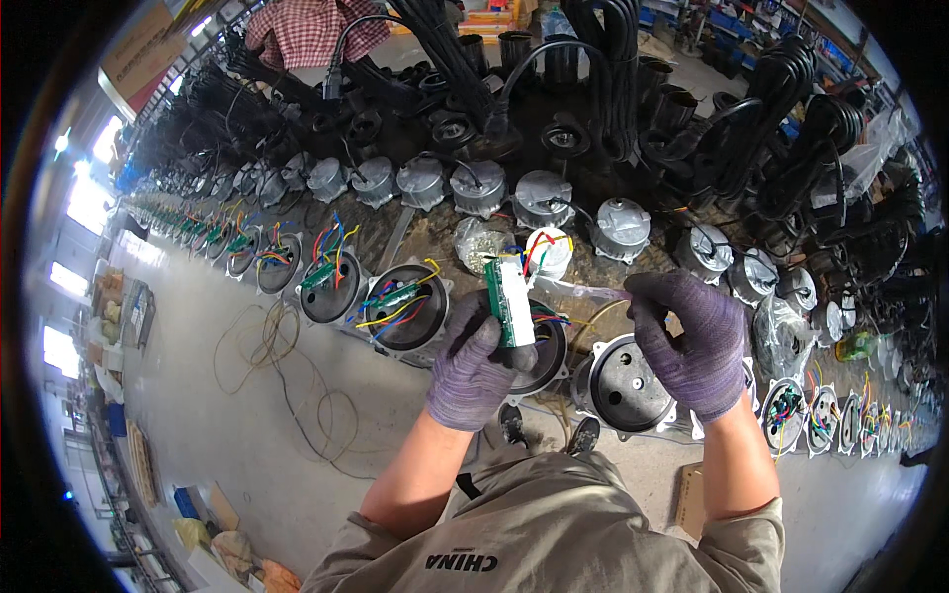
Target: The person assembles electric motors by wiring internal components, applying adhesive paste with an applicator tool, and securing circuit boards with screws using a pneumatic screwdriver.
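Note:
My left hand (473, 358), in a purple knit glove, grips a green circuit board (510, 301) with a white face, held upright above a motor housing. Coloured wires rise from the board's top, in front of a white round object (550, 253). A thin translucent strip (583, 290) stretches from near the board to my right hand (692, 341). That gloved hand is closed, its thumb and forefinger pinching the strip's end. Below it sits a round black-faced motor housing (630, 381) with holes. Another housing (544, 368) is partly hidden behind my left hand.
A row of open housings with wires, including one (410, 308) to the left, lines the bench's near edge. Silver motor caps (542, 198) stand behind, before coiled black cables (621, 79). A clear bag of small parts (482, 243) lies mid-bench. A person in a checked shirt (314, 35) is beyond.

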Demonstrator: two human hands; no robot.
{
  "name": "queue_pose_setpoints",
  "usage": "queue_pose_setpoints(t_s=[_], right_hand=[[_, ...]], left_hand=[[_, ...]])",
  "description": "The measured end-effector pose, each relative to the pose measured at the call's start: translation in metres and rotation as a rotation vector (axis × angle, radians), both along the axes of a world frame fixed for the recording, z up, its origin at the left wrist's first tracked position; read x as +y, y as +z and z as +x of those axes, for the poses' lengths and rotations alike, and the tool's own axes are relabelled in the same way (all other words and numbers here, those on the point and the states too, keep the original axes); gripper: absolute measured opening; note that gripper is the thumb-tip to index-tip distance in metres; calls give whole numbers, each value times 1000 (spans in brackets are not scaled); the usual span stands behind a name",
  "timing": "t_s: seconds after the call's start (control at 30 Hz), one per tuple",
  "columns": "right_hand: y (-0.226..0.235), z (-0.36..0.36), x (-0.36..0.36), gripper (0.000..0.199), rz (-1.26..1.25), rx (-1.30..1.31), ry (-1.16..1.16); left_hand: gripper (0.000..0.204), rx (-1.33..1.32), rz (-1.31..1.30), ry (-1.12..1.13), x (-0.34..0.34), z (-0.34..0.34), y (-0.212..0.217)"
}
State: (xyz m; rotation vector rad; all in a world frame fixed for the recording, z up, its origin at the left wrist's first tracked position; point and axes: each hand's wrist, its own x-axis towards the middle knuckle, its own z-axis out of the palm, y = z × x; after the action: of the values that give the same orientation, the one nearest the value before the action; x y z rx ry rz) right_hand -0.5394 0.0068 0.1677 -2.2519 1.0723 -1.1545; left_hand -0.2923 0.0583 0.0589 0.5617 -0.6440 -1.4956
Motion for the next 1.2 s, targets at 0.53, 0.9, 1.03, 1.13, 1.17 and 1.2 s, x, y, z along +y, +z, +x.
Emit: queue_pose_setpoints(t_s=[0.53, 0.9, 1.03, 1.13, 1.17, 1.2], right_hand=[[-135, 34, -171, 20, 138, 702, 114], [-170, 41, -205, 41, 232, 1076, 154], [-84, 0, -161, 34, 221, 718, 143], [-29, -37, -98, 26, 274, 572, 85], [-24, -54, -79, 24, 231, 500, 89], [-19, -72, -61, 22, 239, 457, 61]], left_hand=[[36, -539, -136, 323, 5, 33, -5], [41, -676, -86, 261, 22, 30, -5], [45, -886, -257, 361, 13, 29, -11], [48, -758, -195, 216, 15, 21, -5], [49, -721, -228, 218, 14, 14, -4], [49, -710, -232, 198, 10, 6, -5]])
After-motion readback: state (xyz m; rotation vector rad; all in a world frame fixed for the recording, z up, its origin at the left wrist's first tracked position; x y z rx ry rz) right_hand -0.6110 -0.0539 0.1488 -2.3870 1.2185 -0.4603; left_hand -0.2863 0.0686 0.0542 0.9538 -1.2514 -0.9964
